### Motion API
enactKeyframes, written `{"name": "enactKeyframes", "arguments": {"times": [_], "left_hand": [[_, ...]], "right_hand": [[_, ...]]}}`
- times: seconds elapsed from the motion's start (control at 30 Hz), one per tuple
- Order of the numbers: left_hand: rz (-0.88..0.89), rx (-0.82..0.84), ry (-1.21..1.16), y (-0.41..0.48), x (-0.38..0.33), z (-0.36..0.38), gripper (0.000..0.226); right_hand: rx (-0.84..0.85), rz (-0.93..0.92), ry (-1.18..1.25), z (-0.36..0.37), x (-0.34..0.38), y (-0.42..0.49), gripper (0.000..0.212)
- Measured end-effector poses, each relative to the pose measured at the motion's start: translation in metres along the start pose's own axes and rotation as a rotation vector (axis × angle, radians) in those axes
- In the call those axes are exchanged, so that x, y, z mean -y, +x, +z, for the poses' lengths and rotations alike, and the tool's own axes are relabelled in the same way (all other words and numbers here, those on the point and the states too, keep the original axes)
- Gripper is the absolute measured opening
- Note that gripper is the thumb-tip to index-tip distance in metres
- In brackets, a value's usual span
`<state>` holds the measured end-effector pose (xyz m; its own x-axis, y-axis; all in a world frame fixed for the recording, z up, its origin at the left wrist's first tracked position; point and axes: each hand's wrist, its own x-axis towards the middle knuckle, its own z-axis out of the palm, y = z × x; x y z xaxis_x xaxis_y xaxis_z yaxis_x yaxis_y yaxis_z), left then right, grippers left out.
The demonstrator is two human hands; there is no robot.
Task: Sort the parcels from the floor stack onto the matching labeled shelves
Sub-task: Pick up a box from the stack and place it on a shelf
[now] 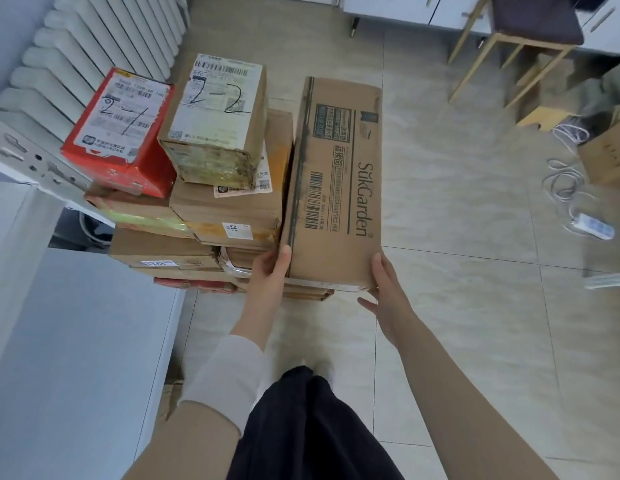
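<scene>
While both hands grasp it, long cardboard box (pixel 336 181) stays matte.

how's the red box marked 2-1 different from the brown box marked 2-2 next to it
The red box has glossy red sides; the brown box is plain cardboard with yellowed tape on its near face. The handwriting on the red box reads 2-1, on the brown box 2-2. The red box sits nearer the radiator, the brown box nearer the long SukGarden carton. Both sit on top of the stack, carry white shipping labels, and neither hand touches them.

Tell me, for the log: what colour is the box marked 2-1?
Red box with a white label, seen in the head view.
</scene>
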<state>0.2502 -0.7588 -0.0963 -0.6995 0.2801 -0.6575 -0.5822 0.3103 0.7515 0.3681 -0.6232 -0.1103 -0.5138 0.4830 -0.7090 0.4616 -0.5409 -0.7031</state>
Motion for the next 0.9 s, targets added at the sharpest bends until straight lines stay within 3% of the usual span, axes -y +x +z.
{"name": "enactKeyframes", "arguments": {"times": [0.53, 0.77, 0.9], "left_hand": [[0.060, 0.091, -0.027, -0.013, 0.000, 0.001, 0.042], [0.109, 0.254, 0.070, -0.036, -0.009, 0.022, 0.042], [0.202, 0.374, 0.163, -0.046, -0.026, 0.055, 0.059]], "right_hand": [[-0.087, -0.139, 0.196, -0.002, -0.003, -0.014, 0.045], [-0.192, -0.240, 0.238, -0.028, 0.004, -0.050, 0.047], [-0.287, -0.317, 0.259, -0.049, 0.013, -0.077, 0.046]]}}
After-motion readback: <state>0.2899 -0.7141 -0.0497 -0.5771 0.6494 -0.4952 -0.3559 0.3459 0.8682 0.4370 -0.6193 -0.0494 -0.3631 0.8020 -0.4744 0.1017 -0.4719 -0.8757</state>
